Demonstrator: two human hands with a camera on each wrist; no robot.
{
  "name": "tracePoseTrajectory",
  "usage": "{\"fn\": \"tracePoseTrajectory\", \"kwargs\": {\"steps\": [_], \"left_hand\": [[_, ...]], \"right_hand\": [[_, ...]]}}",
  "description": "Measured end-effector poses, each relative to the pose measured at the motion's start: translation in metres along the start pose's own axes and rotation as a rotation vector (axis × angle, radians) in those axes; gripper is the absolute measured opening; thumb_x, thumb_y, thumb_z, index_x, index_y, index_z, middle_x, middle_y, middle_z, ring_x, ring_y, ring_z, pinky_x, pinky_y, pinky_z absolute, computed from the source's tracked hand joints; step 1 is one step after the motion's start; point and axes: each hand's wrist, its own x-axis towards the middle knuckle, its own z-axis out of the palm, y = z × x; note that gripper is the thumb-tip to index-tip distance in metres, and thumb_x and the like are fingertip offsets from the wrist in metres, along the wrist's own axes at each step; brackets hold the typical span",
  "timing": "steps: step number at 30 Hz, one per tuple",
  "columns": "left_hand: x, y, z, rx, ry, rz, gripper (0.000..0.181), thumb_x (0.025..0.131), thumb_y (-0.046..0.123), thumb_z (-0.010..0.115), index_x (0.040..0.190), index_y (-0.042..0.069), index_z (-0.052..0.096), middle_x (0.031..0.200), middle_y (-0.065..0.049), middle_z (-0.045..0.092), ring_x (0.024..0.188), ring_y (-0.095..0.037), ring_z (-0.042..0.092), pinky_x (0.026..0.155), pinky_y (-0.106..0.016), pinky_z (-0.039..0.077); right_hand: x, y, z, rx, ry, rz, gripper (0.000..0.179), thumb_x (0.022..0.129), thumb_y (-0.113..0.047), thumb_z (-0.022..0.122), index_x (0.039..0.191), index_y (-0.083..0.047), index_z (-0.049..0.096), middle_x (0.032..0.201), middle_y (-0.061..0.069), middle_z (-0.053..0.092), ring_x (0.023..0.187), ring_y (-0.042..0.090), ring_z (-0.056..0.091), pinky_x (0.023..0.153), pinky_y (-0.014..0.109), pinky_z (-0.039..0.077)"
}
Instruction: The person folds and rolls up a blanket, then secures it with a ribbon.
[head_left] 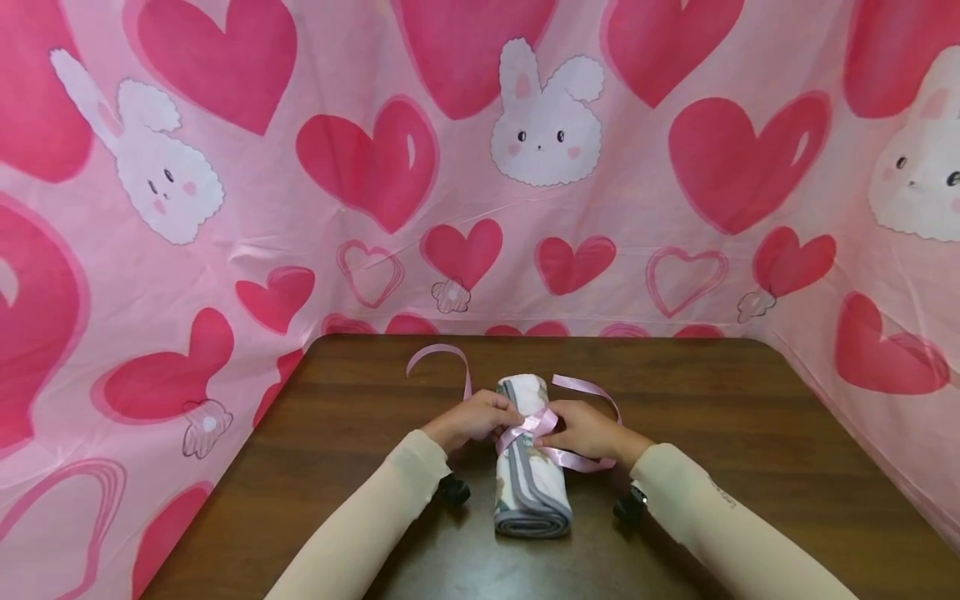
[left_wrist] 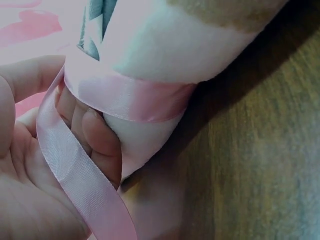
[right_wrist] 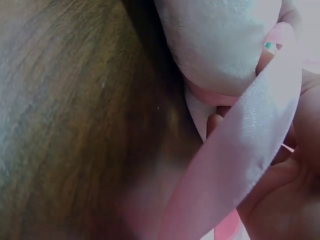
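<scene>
A rolled-up blanket (head_left: 546, 487), white with brownish patches and grey edging, lies lengthwise on the table. Round its middle goes a pink satin ribbon (head_left: 536, 423), crossed on top. At the left side of the roll, my left hand (head_left: 474, 417) pinches the ribbon near the crossing. My right hand (head_left: 588, 429) grips the ribbon from the right side. In the left wrist view the ribbon band (left_wrist: 130, 97) hugs the roll, and a strand passes across the palm. In the right wrist view a loose ribbon strand (right_wrist: 240, 145) hides part of the fingers.
One ribbon tail (head_left: 442, 347) curls on the table to the upper left, another (head_left: 585, 385) to the upper right. The dark wooden table (head_left: 712, 467) is bordered by a pink cloth (head_left: 465, 192) with hearts and rabbits. Small black wrist cameras (head_left: 453, 490) sit under both wrists.
</scene>
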Motion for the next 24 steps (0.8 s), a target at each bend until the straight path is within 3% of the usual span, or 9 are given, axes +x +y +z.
{"fn": "tracePoseTrajectory", "kwargs": {"steps": [11,18,24], "left_hand": [[0.0005,-0.0054,-0.0014,-0.06,-0.028,0.039,0.017,0.092,0.014,0.066,0.079,0.004,0.068,0.068,-0.002,0.054,0.06,-0.016,0.049,0.055,-0.029,0.044],[0.0023,-0.0069,-0.0005,-0.058,-0.046,0.05,0.017,0.092,0.013,0.065,0.08,0.002,0.067,0.069,-0.001,0.056,0.06,-0.015,0.05,0.056,-0.03,0.046],[0.0019,-0.006,-0.0001,-0.069,-0.049,0.052,0.018,0.092,0.011,0.065,0.076,0.003,0.065,0.067,-0.001,0.053,0.059,-0.015,0.05,0.055,-0.029,0.046]], "right_hand": [[-0.0012,0.0013,0.0051,0.034,0.023,0.027,0.022,0.081,-0.033,0.08,0.086,-0.018,0.065,0.077,-0.012,0.059,0.071,0.009,0.053,0.066,0.027,0.045],[-0.0002,-0.0006,0.0044,-0.074,0.091,0.004,0.017,0.083,-0.037,0.077,0.084,-0.024,0.065,0.069,-0.016,0.056,0.065,0.006,0.051,0.061,0.026,0.044],[-0.0013,-0.0042,0.0052,-0.168,0.167,-0.087,0.017,0.085,-0.022,0.075,0.081,-0.02,0.058,0.067,-0.015,0.05,0.061,0.005,0.048,0.056,0.025,0.043]]}}
